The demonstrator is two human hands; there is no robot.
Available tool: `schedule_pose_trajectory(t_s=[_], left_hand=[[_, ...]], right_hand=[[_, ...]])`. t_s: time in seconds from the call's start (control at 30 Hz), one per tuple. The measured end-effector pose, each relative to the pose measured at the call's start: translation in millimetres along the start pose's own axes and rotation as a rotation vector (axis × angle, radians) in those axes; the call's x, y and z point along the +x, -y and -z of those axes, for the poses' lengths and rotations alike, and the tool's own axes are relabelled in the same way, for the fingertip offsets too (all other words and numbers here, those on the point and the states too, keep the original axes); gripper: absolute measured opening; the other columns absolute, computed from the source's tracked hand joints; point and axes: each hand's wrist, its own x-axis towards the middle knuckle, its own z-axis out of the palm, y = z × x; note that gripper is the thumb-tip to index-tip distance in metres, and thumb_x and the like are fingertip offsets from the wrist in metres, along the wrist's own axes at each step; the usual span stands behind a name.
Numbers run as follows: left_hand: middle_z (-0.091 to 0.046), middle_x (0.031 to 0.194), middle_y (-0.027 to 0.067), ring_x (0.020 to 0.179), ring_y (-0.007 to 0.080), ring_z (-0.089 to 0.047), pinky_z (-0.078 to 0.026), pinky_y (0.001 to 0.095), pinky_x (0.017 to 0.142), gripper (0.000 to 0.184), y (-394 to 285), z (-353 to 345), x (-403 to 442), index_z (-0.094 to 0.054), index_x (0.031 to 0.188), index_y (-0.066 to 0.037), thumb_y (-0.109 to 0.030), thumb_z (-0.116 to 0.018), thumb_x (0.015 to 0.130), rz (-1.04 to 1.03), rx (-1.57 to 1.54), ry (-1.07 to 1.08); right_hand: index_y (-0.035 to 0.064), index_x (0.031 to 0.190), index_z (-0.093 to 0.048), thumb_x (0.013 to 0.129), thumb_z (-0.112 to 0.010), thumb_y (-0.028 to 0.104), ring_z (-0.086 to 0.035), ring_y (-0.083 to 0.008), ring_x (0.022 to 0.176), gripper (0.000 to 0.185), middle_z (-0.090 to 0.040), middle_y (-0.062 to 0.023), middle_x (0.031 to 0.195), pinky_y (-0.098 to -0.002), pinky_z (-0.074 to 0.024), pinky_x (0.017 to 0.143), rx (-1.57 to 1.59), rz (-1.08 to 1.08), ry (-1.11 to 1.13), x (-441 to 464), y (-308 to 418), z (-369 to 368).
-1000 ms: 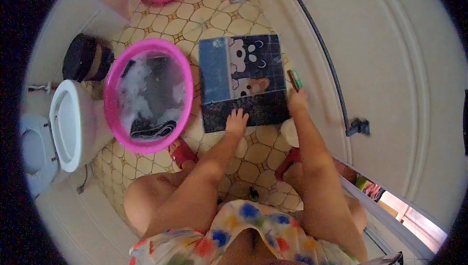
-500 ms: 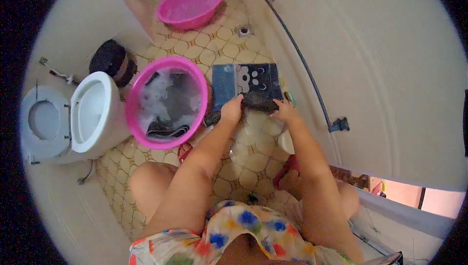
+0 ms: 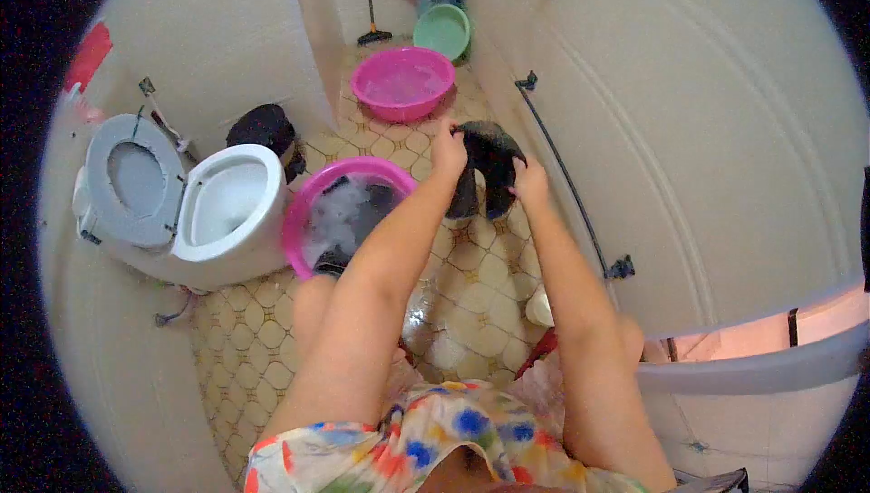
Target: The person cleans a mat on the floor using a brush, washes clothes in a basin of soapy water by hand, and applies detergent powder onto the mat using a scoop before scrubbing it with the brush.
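Toilet [image 3: 227, 207] at left, open. Next, pink basin [image 3: 294, 226] by the left knee [image 3: 313, 304], suds [image 3: 328, 221] inside; we'd guess put there for easy reach. Farther basin [image 3: 403, 112] stands well apart. Left hand [image 3: 449, 150]: grip pinching the dark mat [image 3: 490, 138] at its left, mat held up between both hands. Right hand [image 3: 529, 180]: grip pinching its right edge; two-sided hold likely limits slumping, we judge.

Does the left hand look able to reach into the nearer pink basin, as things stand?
Probably yes, though not freely: the nearer pink basin is open on top and lies close to the left hand, but that hand grips the dark mat.
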Motion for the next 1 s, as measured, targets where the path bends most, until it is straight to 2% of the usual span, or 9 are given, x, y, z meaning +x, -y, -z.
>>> schedule_pose_trajectory(t_s=[0.07,0.2,0.37,0.5,0.6,0.67,0.73,0.8,1.0], left_hand=[[-0.060,0.093,0.0161,0.091,0.0337,-0.058,-0.044,0.0406,0.078,0.015,-50.6,33.3,6.2,-0.051,0.098,-0.008,-0.006,-0.055,0.083,0.074,-0.052,-0.051],[-0.061,0.093,0.0148,0.091,0.0321,-0.058,-0.044,0.0389,0.080,0.015,-44.7,74.3,56.9,-0.053,0.096,-0.007,-0.005,-0.056,0.082,-0.013,-0.122,-0.145],[-0.062,0.095,0.0145,0.093,0.0316,-0.059,-0.044,0.0387,0.080,0.016,-54.7,159.1,62.3,-0.054,0.097,-0.007,-0.004,-0.056,0.081,-0.109,-0.078,-0.214],[-0.062,0.093,0.0152,0.092,0.0315,-0.060,-0.045,0.0384,0.081,0.017,-30.2,197.1,53.4,-0.054,0.096,-0.006,-0.002,-0.057,0.079,-0.167,0.016,-0.220],[-0.061,0.093,0.0161,0.091,0.0312,-0.058,-0.044,0.0383,0.080,0.018,23.5,209.8,47.3,-0.055,0.095,-0.005,0.000,-0.056,0.077,-0.216,0.065,-0.165],[-0.061,0.092,0.0163,0.090,0.0313,-0.058,-0.044,0.0381,0.080,0.018,19.6,224.9,19.3,-0.054,0.095,-0.004,0.000,-0.056,0.078,-0.101,0.143,-0.117],[-0.062,0.091,0.0167,0.090,0.0325,-0.059,-0.044,0.0387,0.079,0.018,41.4,232.1,4.0,-0.054,0.096,-0.002,-0.001,-0.057,0.078,-0.132,0.149,-0.089],[-0.062,0.093,0.0172,0.091,0.0333,-0.058,-0.044,0.0397,0.080,0.019,80.7,232.5,1.6,-0.054,0.097,-0.002,-0.004,-0.057,0.079,-0.061,0.232,-0.050],[-0.062,0.099,0.0180,0.096,0.0356,-0.058,-0.045,0.0419,0.081,0.021,102.7,245.2,-12.2,-0.054,0.101,-0.005,-0.011,-0.058,0.081,0.040,0.329,0.099]], right_hand=[[0.0024,0.112,-0.057,0.091,-0.050,0.022,-0.060,-0.0205,0.076,0.029,-0.060,-0.0113,0.095,-0.0327,-0.0560,0.052,0.206,-0.006,0.040,9.8,24.6,-7.2],[0.0025,0.109,-0.057,0.091,-0.050,0.021,-0.059,-0.0189,0.071,0.027,-0.059,-0.0088,0.090,-0.0328,-0.0562,0.054,0.340,0.105,0.103,-0.2,94.0,-18.3],[0.0041,0.117,-0.055,0.088,-0.054,0.022,-0.063,-0.0268,0.069,0.034,-0.061,-0.0162,0.096,-0.0344,-0.0552,0.051,0.359,0.175,0.164,-24.4,142.0,-50.6],[0.0046,0.115,-0.056,0.087,-0.054,0.021,-0.063,-0.0296,0.068,0.033,-0.061,-0.0180,0.098,-0.0370,-0.0547,0.050,0.246,0.197,0.227,-33.4,135.6,-83.6],[0.0046,0.111,-0.059,0.089,-0.053,0.019,-0.056,-0.0171,0.055,0.027,-0.059,-0.0084,0.076,-0.0309,-0.0501,0.044,0.199,0.317,0.240,-31.1,99.0,-125.0],[0.0041,0.111,-0.059,0.088,-0.054,0.019,-0.056,-0.0183,0.053,0.028,-0.059,-0.0094,0.077,-0.0315,-0.0504,0.044,0.062,0.436,0.184,-21.0,58.7,-161.5],[0.0025,0.109,-0.059,0.088,-0.054,0.020,-0.058,-0.0215,0.051,0.028,-0.061,-0.0117,0.077,-0.0328,-0.0517,0.045,0.206,0.164,0.266,-52.1,66.2,-163.8],[0.0025,0.107,-0.060,0.088,-0.054,0.021,-0.060,-0.0217,0.056,0.027,-0.061,-0.0125,0.077,-0.0318,-0.0510,0.044,0.113,0.234,0.326,-45.8,40.2,-183.1],[0.0062,0.109,-0.060,0.088,-0.052,0.027,-0.061,-0.0351,0.086,0.031,-0.063,-0.0216,0.091,-0.0429,-0.0475,0.072,-0.183,0.314,0.263,-55.7,20.9,-202.3]])
